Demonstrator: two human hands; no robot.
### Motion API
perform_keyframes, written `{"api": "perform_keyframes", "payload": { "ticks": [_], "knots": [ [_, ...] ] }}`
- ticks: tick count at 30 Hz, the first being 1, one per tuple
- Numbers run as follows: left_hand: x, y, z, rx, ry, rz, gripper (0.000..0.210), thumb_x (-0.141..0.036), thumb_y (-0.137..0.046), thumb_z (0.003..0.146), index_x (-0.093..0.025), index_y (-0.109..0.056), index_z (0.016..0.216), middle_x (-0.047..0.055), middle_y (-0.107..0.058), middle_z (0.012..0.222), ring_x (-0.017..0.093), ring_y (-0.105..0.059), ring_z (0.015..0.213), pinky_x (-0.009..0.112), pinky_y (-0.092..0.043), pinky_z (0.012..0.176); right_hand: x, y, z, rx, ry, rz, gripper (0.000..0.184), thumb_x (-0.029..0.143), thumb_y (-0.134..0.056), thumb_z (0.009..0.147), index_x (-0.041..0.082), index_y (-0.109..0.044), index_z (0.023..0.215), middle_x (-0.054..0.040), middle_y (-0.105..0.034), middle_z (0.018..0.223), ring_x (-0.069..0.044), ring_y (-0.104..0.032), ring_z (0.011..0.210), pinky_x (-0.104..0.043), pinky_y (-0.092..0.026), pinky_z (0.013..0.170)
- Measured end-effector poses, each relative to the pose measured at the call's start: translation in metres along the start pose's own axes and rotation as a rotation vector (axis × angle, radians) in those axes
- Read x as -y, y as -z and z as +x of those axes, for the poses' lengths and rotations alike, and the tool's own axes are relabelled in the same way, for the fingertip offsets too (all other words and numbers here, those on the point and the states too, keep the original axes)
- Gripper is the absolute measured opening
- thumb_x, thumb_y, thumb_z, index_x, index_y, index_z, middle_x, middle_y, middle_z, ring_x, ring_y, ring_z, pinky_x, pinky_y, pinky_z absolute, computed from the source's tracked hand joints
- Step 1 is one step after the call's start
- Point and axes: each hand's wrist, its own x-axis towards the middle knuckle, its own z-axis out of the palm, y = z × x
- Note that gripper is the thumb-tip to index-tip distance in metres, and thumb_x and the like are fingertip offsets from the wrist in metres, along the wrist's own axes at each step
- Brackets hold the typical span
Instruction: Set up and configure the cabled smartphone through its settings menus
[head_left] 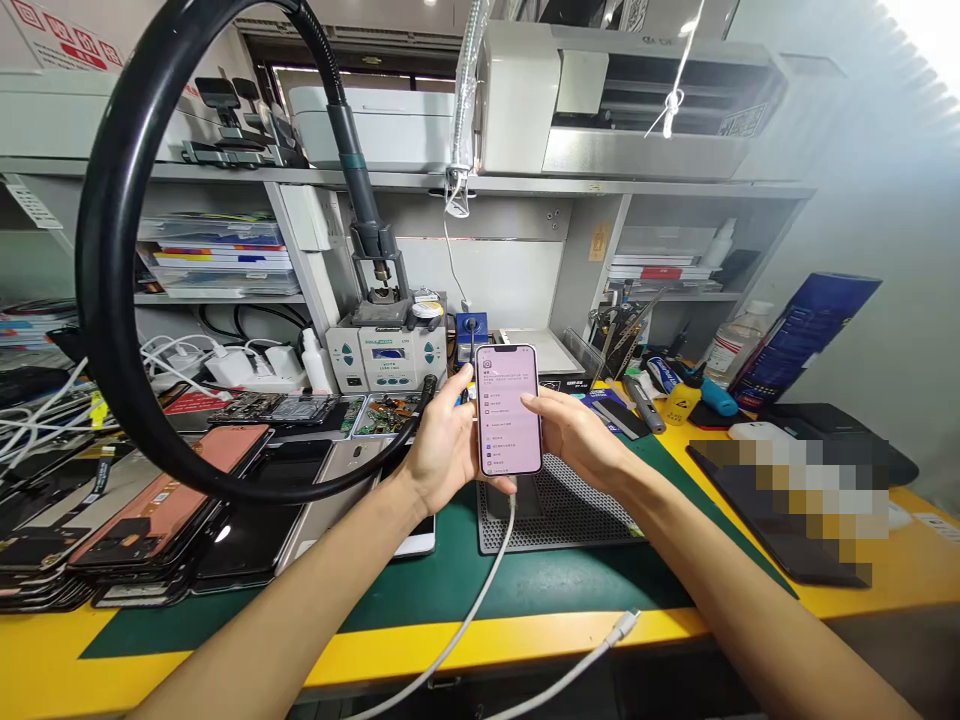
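A smartphone (510, 420) with a lit settings-like list on its screen is held upright above the bench. My left hand (442, 445) is closed around its left side, with the thumb along the edge and a finger under the bottom. On the right side, my right hand (576, 432) grips the phone; its thumb tip lies over the screen's edge and its other fingers are hidden behind. A white charging cable (493, 585) runs up to the phone's lower end. Below the hands is a grey perforated mat (592, 515) on a green work mat (555, 585).
Stacked phone parts (172, 490) fill the left side. A thick black hose (109, 230) loops in front of a hot-air station (386, 355). Another white cable (592, 665) hangs at the front edge. Tweezers (634, 335), a yellow bottle (681, 403) and a dark panel (772, 530) lie right.
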Motion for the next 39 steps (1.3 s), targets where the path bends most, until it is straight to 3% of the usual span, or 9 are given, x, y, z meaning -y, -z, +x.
{"api": "perform_keyframes", "payload": {
  "ticks": [10,15,20,31,34,39],
  "knots": [
    [0.0007,-0.0003,0.0000,0.017,-0.004,-0.021,0.067,-0.065,-0.036,0.096,-0.011,-0.064,0.125,0.019,-0.070,0.099,0.031,-0.071,0.086,0.039,-0.061,0.058,0.0001,-0.0015,-0.0006,-0.029,-0.002,-0.015,0.035,0.046,-0.060,0.092,0.021,-0.070,0.114,-0.0085,-0.073,0.114,-0.026,-0.066,0.096,-0.037,-0.052,0.078],
    [0.0011,0.0010,0.0003,0.042,-0.013,0.021,0.072,-0.066,-0.033,0.096,-0.009,-0.063,0.126,0.021,-0.070,0.099,0.034,-0.070,0.086,0.046,-0.061,0.058,0.0030,-0.0015,-0.0015,0.022,-0.035,0.058,0.051,0.060,-0.041,0.098,0.025,-0.067,0.123,-0.0070,-0.071,0.120,-0.026,-0.065,0.096,-0.035,-0.050,0.076],
    [0.0011,0.0007,0.0001,0.031,-0.019,0.011,0.072,-0.066,-0.033,0.096,-0.008,-0.064,0.127,0.021,-0.070,0.098,0.034,-0.070,0.084,0.045,-0.061,0.057,0.0046,-0.0015,-0.0012,0.024,-0.045,0.065,0.055,0.062,-0.038,0.098,0.024,-0.066,0.126,-0.0077,-0.070,0.124,-0.026,-0.065,0.095,-0.036,-0.050,0.077],
    [-0.0008,0.0051,0.0020,0.006,0.032,-0.021,0.074,-0.070,-0.036,0.092,-0.009,-0.067,0.121,0.021,-0.069,0.107,0.033,-0.069,0.085,0.046,-0.060,0.056,0.0036,-0.0011,-0.0036,0.007,-0.008,0.043,0.038,0.045,-0.051,0.094,0.023,-0.069,0.119,-0.0073,-0.071,0.120,-0.027,-0.064,0.104,-0.038,-0.051,0.081],
    [-0.0009,0.0048,0.0013,-0.015,0.039,-0.020,0.073,-0.071,-0.036,0.092,-0.011,-0.068,0.121,0.020,-0.069,0.105,0.032,-0.069,0.084,0.045,-0.060,0.056,0.0054,-0.0031,-0.0041,0.005,0.002,-0.002,0.036,0.031,-0.058,0.085,0.022,-0.069,0.118,-0.0072,-0.072,0.114,-0.026,-0.064,0.099,-0.036,-0.051,0.078],
    [-0.0011,0.0045,0.0020,-0.006,0.033,-0.025,0.073,-0.069,-0.034,0.093,-0.010,-0.068,0.119,0.021,-0.068,0.110,0.032,-0.069,0.083,0.044,-0.060,0.055,0.0073,-0.0049,-0.0039,-0.018,0.013,-0.072,0.051,0.014,-0.057,0.063,0.020,-0.070,0.112,-0.0036,-0.072,0.099,-0.021,-0.061,0.080,-0.031,-0.048,0.067]
  ]
}}
